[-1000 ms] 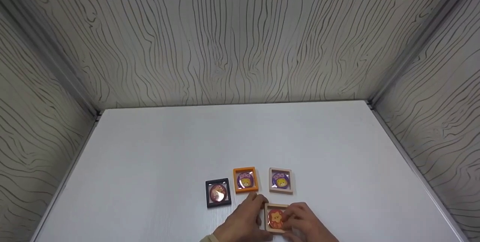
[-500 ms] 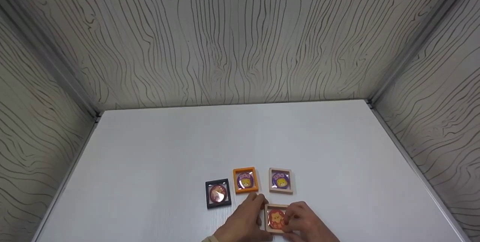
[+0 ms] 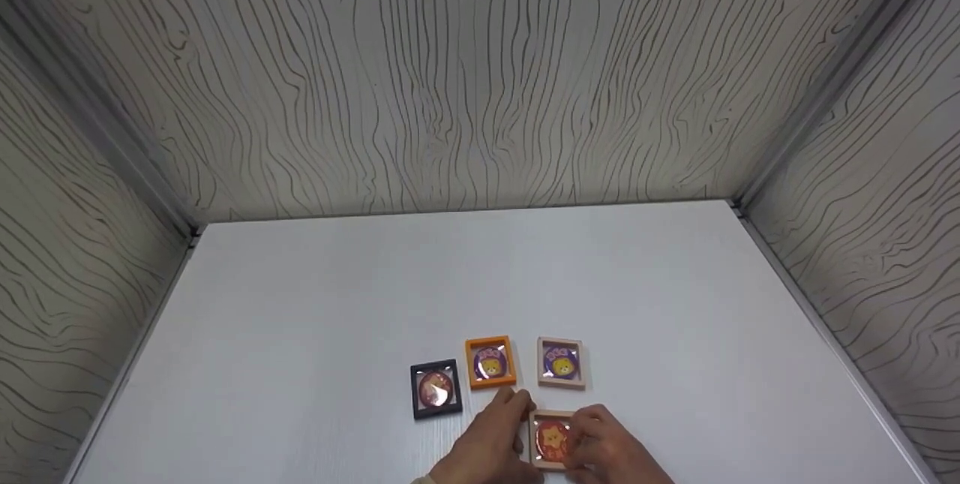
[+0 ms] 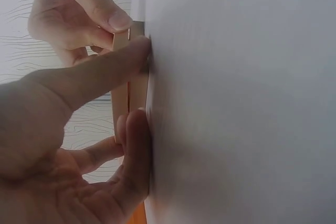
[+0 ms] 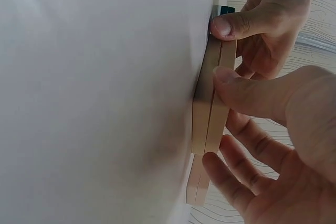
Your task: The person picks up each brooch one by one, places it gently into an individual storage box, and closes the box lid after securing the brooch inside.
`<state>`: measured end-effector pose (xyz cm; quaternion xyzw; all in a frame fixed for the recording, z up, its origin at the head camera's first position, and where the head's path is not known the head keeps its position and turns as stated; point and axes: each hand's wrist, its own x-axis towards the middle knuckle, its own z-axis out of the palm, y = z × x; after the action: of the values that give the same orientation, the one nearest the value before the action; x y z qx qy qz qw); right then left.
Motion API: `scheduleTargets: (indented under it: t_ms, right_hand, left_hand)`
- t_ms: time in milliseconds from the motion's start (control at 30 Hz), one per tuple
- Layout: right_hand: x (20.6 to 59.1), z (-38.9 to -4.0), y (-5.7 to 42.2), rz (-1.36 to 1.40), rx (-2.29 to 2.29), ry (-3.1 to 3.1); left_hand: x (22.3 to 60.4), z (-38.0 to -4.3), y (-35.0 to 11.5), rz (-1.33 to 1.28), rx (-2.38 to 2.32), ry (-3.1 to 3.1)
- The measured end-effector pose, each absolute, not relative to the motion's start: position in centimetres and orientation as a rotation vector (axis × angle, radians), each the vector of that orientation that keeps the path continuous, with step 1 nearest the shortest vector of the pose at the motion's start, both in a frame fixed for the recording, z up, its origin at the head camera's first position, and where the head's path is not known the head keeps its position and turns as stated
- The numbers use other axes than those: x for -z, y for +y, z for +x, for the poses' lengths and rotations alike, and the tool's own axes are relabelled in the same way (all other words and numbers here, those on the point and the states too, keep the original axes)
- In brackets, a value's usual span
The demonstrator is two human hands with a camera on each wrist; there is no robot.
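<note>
A light-wood-coloured display frame [image 3: 533, 439] lies on the white table, a round red badge with a yellow star [image 3: 552, 440] showing through its clear window. It has two layers, with a thin seam along its side [image 5: 209, 124] in the right wrist view. My left hand [image 3: 487, 443] grips the frame's left side, thumb at the near edge and fingers at the far one. My right hand [image 3: 615, 450] holds its right side; in the right wrist view the thumb [image 5: 231, 80] presses the upper layer's edge and the fingertips touch near a corner.
Beyond the hands stand an orange frame [image 3: 493, 384] and a pale pinkish frame [image 3: 562, 385], each with a purple bear badge. A black frame [image 3: 438, 414] with a reddish badge lies to the left. Wood-grain panels [image 3: 465, 94] enclose the white table [image 3: 300, 319].
Both hands stay at the wood-coloured frame. The right fingers have shifted slightly at its right side, and the head view has tilted a little.
</note>
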<state>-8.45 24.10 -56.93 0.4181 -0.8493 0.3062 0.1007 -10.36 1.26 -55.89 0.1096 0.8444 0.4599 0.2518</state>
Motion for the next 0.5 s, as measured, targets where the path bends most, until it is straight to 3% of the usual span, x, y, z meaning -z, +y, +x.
scheduleTargets:
  t_ms: [500]
  right_hand:
    - [56.84,-8.70,24.10,1.185,-0.752,-2.596]
  left_hand:
    - [55.79,-10.48,1.89,0.394,-1.207,2.366]
